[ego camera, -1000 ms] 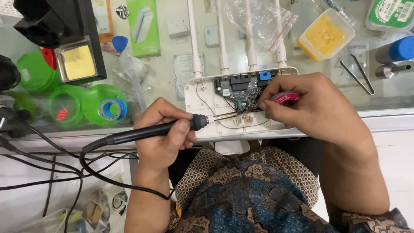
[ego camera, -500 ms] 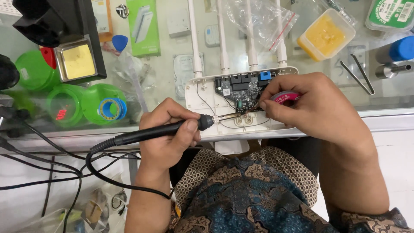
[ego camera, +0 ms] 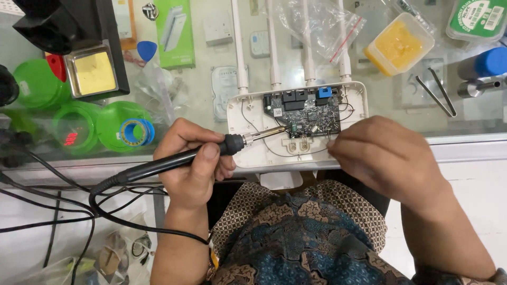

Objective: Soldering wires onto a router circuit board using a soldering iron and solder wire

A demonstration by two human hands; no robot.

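Note:
An opened white router shell [ego camera: 248, 113] with several white antennas [ego camera: 273, 47] lies on the glass bench, its dark circuit board [ego camera: 311, 113] exposed. My left hand [ego camera: 193, 163] grips a black soldering iron [ego camera: 158, 166]; the metal tip touches the board's lower left corner. My right hand [ego camera: 391, 158] rests at the shell's lower right edge, back toward the camera, fingers curled. The pink-handled tool it held in the earlier frames is hidden under the hand.
Green round holders [ego camera: 79, 126] and a blue solder spool [ego camera: 136, 132] stand at left, below a yellow sponge tray [ego camera: 94, 74]. A yellow tub [ego camera: 398, 45], tweezers [ego camera: 435, 95] and a blue-capped cylinder [ego camera: 483, 66] lie at right. Black cables [ego camera: 53, 206] hang off the bench edge.
The iron's tip has slid right from the shell's inside onto the board's corner. My right hand has turned and dropped lower, covering the pink tool.

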